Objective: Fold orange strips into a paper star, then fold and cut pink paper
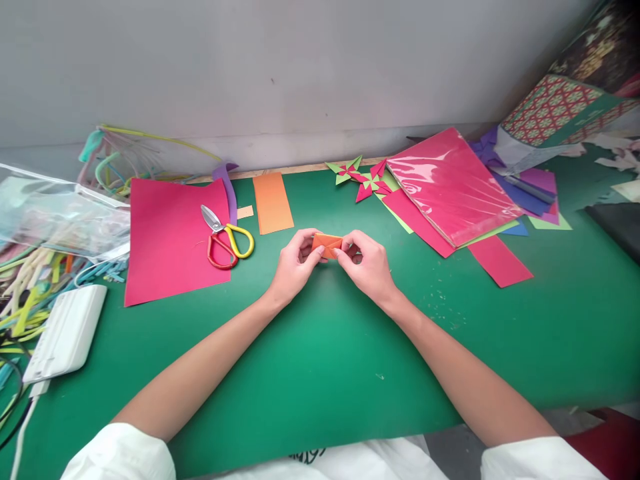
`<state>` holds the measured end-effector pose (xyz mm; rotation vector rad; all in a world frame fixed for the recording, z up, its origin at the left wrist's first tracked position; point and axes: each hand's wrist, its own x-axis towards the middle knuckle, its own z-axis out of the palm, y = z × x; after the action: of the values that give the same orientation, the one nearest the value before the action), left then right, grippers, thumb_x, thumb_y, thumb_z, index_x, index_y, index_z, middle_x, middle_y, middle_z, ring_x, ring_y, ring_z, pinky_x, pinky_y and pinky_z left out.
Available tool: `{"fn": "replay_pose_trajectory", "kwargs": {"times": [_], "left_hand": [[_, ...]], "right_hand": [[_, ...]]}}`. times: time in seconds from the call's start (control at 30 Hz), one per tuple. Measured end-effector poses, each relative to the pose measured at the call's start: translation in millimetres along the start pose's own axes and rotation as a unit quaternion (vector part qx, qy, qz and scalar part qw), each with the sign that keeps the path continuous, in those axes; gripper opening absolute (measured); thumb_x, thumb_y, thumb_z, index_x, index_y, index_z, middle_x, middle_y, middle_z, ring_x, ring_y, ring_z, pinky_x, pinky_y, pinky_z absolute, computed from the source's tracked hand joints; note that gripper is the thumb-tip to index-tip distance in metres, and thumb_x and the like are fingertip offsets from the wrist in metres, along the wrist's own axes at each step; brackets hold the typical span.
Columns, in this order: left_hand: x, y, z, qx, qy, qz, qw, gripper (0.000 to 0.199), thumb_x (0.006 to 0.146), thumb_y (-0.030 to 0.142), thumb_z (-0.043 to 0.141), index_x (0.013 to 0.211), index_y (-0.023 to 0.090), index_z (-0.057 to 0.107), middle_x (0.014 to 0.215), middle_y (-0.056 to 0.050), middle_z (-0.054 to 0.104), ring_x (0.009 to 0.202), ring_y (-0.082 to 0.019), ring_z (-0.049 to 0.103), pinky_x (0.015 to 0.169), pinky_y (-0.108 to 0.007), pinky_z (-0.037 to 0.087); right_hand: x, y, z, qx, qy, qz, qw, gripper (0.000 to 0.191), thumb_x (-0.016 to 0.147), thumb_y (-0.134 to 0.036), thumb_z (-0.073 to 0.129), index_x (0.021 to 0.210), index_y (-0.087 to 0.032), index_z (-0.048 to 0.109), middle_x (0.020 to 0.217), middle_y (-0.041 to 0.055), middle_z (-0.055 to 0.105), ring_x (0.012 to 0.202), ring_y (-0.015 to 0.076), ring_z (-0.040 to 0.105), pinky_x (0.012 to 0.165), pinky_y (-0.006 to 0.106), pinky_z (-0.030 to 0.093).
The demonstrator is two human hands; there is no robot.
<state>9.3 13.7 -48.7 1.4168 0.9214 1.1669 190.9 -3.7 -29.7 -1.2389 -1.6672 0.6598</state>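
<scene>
A small folded piece of orange paper (328,244) is held over the middle of the green table. My left hand (299,261) pinches its left end, thumb in front and fingers curled behind. At the right end, my right hand (366,264) grips it the same way. Creases run slantwise across the paper's front; its back is hidden. Beyond my left hand lies a flat orange paper strip (273,203). Scissors (225,241) with one red and one yellow handle rest partly on a large red sheet (170,240).
Red and green folded paper stars (369,181) lie by the wall. A plastic-wrapped red paper pack (455,187) sits on coloured sheets at right. At left are a white power bank (67,333) with a cable, and a heap of pipe cleaners (30,287).
</scene>
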Motion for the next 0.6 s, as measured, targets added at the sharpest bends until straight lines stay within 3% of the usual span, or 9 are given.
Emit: {"fn": "replay_pose_trajectory", "kwargs": {"times": [0.17,0.3,0.43,0.6], "left_hand": [[0.6,-2.1,-1.4,0.058,0.006,0.04,0.998,0.05,0.095,0.031,0.067,0.141,0.03,0.046,0.126,-0.009,0.058,0.095,-0.017,0.07,0.076,-0.033,0.067],[0.2,0.2,-2.1,0.156,-0.06,0.072,0.983,0.029,0.095,0.028,0.067,0.123,0.025,0.063,0.133,-0.01,0.052,0.11,-0.021,0.065,0.081,-0.032,0.066],[0.4,1.3,-1.9,0.161,-0.074,0.057,0.982,0.022,0.092,0.026,0.069,0.114,0.022,0.066,0.13,-0.009,0.05,0.095,-0.015,0.067,0.077,-0.03,0.065],[0.3,0.0,-2.0,0.148,-0.075,0.034,0.985,0.026,0.092,0.028,0.07,0.116,0.023,0.066,0.129,-0.009,0.049,0.086,-0.012,0.066,0.076,-0.031,0.065]], "right_hand": [[1.0,2.9,-1.0,0.02,0.001,0.022,1.0,0.016,0.091,-0.024,0.064,0.081,-0.023,0.052,0.08,-0.0005,0.058,0.065,0.0149,0.057,0.059,0.029,0.049],[3.0,7.3,-3.9,0.053,-0.021,0.048,0.997,0.015,0.092,-0.028,0.066,0.083,-0.023,0.054,0.082,0.0003,0.06,0.068,0.0158,0.061,0.059,0.029,0.053],[5.7,11.3,-7.7,0.102,-0.053,0.06,0.992,0.019,0.092,-0.036,0.068,0.085,-0.023,0.057,0.082,0.0005,0.06,0.067,0.016,0.062,0.055,0.028,0.056],[8.2,15.3,-9.7,0.166,-0.061,0.077,0.981,0.028,0.089,-0.048,0.072,0.085,-0.023,0.058,0.083,0.0002,0.059,0.064,0.0151,0.061,0.053,0.029,0.058]]}}
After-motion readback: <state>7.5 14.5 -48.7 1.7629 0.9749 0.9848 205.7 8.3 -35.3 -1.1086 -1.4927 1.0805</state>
